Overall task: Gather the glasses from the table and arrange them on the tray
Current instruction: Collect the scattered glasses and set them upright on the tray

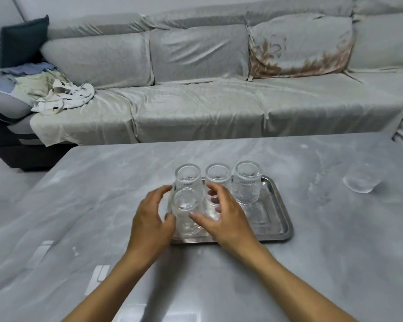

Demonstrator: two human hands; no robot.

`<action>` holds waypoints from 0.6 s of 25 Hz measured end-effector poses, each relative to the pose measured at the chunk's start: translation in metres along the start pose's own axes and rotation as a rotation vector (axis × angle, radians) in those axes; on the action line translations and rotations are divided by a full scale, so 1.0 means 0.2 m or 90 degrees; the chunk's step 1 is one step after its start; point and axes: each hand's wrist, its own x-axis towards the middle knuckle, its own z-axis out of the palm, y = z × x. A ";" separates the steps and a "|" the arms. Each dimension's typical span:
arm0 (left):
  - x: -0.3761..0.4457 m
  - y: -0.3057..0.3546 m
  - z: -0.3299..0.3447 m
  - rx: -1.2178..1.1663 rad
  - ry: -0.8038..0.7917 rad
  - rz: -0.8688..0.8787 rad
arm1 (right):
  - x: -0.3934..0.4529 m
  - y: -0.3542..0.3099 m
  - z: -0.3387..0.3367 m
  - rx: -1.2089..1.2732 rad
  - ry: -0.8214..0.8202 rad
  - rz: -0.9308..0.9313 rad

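Note:
A steel tray (pixel 286 228) lies on the grey table (pixel 335 252) in the middle of the view. Three ribbed clear glasses stand along its back: left (pixel 187 176), middle (pixel 218 175) and right (pixel 247 182). My left hand (pixel 149 219) curls around a fourth glass (pixel 186 210) at the tray's front left. My right hand (pixel 226 217) wraps a fifth glass (pixel 211 206) beside it, mostly hiding it. One more glass (pixel 361 180) stands alone on the table, far to the right of the tray.
The tray's front right part (pixel 263 217) holds nothing. A grey sofa (pixel 196 101) runs behind the table's far edge, with crumpled cloths (pixel 63 96) at its left end. The table's left edge slants toward the floor (pixel 7 177).

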 end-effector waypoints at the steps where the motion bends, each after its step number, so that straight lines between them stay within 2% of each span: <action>1: 0.01 0.09 0.02 -0.013 0.032 0.053 | -0.02 0.03 -0.10 -0.012 0.061 -0.008; 2: 0.02 0.20 0.06 -0.025 0.026 0.094 | -0.03 0.07 -0.22 -0.035 0.124 -0.010; 4: 0.06 0.46 0.23 -0.047 -0.052 0.141 | -0.03 0.15 -0.51 -0.094 0.235 0.026; 7: 0.10 0.77 0.50 -0.071 -0.179 0.119 | 0.00 0.30 -0.91 -0.199 0.292 0.127; 11: 0.15 0.87 0.76 -0.073 -0.246 0.082 | 0.02 0.54 -1.32 -0.431 0.258 0.247; 15: 0.12 0.78 0.79 -0.056 -0.251 0.089 | 0.09 0.73 -1.48 -0.397 0.151 0.360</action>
